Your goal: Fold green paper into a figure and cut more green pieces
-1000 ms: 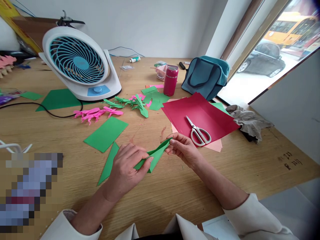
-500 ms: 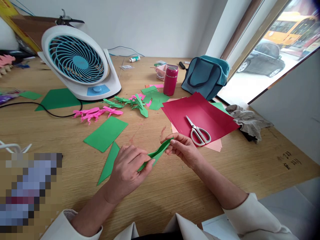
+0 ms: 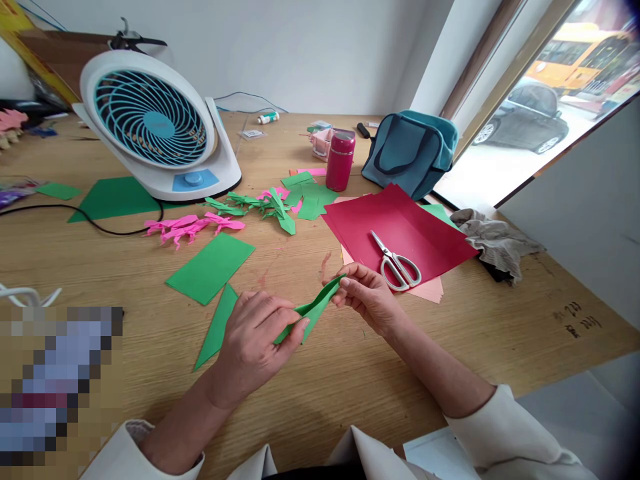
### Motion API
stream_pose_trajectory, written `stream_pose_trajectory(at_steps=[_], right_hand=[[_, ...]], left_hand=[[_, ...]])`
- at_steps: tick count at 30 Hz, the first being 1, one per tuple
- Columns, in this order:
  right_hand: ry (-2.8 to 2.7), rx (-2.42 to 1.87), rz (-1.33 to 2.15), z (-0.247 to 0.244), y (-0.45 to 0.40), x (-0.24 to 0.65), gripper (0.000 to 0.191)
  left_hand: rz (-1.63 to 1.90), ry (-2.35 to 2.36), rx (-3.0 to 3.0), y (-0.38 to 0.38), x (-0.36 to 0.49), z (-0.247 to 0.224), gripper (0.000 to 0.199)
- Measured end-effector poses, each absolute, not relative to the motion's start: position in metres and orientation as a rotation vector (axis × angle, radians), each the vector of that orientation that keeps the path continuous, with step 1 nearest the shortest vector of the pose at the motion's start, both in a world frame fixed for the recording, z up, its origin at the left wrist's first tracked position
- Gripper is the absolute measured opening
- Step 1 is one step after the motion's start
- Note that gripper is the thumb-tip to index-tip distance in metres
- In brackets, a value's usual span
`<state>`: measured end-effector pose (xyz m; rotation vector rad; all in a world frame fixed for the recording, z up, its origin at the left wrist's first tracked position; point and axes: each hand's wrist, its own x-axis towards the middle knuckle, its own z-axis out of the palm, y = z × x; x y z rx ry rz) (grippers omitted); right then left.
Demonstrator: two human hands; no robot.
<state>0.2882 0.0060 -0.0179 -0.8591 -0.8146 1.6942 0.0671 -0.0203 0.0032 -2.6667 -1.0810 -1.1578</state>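
A folded piece of green paper (image 3: 318,309) is held between my two hands above the table, its folded layers bowed slightly apart. My left hand (image 3: 260,340) pinches the lower left end between thumb and fingers, covering part of it. At the upper right tip, my right hand (image 3: 367,297) grips the paper with thumb and fingertips. Left of my left hand lies a green paper triangle (image 3: 216,331), partly covered by that hand. Just beyond it is a flat green paper rectangle (image 3: 210,268). White-handled scissors (image 3: 397,261) rest on red paper sheets (image 3: 420,227) beyond my right hand.
Pink folded paper shapes (image 3: 187,229) and green ones (image 3: 277,210) lie mid-table. Behind them stand a white fan (image 3: 220,160), a magenta flask (image 3: 340,163) and a blue bag (image 3: 400,157). A grey cloth (image 3: 495,240) lies at the right, near the window.
Both hands stay almost in place on the green paper, which has barely shifted. The whole view has moved very slightly.
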Motion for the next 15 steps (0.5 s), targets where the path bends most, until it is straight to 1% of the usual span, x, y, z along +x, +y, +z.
stream_pose_trajectory(at_steps=[15], right_hand=[[-0.842, -0.866, 1.666, -0.0215, 0.0060, 0.2892, 0.026]], left_hand=[[-1.163, -1.077, -2.659, -0.0214, 0.0677, 0.0042, 0.013]])
